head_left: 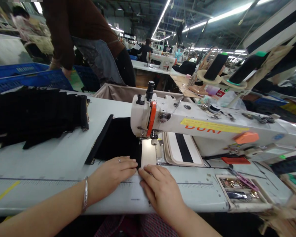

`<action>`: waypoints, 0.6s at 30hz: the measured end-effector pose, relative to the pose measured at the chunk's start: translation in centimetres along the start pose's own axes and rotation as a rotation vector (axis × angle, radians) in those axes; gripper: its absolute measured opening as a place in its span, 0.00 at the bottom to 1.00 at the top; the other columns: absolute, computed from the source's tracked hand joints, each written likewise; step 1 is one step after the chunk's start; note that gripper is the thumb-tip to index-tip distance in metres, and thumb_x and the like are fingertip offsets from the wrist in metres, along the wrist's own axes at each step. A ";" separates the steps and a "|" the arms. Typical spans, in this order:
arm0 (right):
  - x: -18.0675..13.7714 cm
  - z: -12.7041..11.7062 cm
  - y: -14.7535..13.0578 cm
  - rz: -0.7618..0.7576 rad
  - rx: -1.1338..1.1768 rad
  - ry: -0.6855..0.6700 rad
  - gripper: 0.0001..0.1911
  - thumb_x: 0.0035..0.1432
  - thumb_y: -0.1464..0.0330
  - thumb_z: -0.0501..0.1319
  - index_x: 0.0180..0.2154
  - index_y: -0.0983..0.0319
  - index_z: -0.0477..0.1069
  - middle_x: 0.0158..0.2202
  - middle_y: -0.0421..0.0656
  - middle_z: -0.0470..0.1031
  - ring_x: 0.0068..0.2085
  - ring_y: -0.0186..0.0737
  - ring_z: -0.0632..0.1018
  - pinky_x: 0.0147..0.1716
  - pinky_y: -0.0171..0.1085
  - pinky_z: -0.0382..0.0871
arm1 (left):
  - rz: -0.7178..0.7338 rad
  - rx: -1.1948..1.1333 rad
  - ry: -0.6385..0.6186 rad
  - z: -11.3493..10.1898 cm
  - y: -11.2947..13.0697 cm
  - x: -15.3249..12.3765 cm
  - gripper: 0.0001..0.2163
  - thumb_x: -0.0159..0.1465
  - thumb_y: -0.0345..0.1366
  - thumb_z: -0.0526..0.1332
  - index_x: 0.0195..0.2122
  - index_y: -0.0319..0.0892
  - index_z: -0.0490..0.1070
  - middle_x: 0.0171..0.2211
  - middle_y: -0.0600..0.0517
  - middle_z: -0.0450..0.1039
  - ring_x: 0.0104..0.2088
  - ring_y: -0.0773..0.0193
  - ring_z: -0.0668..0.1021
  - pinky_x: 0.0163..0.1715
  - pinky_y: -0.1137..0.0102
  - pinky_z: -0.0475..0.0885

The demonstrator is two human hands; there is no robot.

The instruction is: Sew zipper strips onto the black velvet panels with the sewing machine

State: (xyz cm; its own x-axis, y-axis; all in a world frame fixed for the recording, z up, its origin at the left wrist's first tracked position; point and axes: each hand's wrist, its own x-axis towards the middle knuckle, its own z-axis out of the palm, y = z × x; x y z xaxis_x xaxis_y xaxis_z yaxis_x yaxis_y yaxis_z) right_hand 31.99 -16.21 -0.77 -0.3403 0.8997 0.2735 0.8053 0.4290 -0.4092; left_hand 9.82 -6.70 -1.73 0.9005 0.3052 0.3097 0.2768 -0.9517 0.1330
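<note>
A black fabric panel lies flat on the sewing table, its right edge running under the needle area of the white sewing machine. A thicker black band finishes the panel's left end. My left hand, with a ring and a silver bracelet, rests flat on the panel's near edge, fingers stretched toward the right. At the panel's near right corner, my right hand has its fingertips down beside the edge, thumb apart from the fingers. The two hands' fingertips almost meet. Whether any fabric lies under the right fingertips is hidden.
A pile of black fabric pieces sits on the left. White panels with a black stripe lie under the machine arm. At right is a small parts tray with pink-handled scissors. Behind, a person in brown bends over blue crates.
</note>
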 end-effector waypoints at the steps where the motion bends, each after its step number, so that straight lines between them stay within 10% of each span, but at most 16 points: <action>1: 0.3 0.0 0.1 0.006 -0.008 -0.011 0.19 0.66 0.70 0.58 0.58 0.59 0.67 0.52 0.45 0.72 0.51 0.47 0.71 0.54 0.47 0.66 | -0.006 0.005 -0.001 0.0 -0.3 0.2 0.16 0.67 0.22 0.50 0.51 0.39 0.72 0.54 0.48 0.74 0.56 0.62 0.74 0.60 0.61 0.67; 18: 4.8 0.1 2.5 0.054 -0.101 -0.028 0.22 0.64 0.65 0.60 0.59 0.61 0.66 0.53 0.47 0.71 0.52 0.48 0.70 0.55 0.48 0.66 | -0.127 0.061 0.012 0.5 -5.5 4.0 0.14 0.64 0.21 0.56 0.45 0.40 0.76 0.50 0.48 0.77 0.50 0.62 0.77 0.56 0.65 0.70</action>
State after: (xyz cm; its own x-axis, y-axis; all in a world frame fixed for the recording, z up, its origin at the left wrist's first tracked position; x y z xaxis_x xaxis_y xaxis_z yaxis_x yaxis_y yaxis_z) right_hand 32.29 -10.82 -0.58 -0.3069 0.9239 0.2285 0.8675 0.3703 -0.3322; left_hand 12.06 -0.24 -1.68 0.8531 0.4232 0.3052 0.4085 -0.9056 0.1142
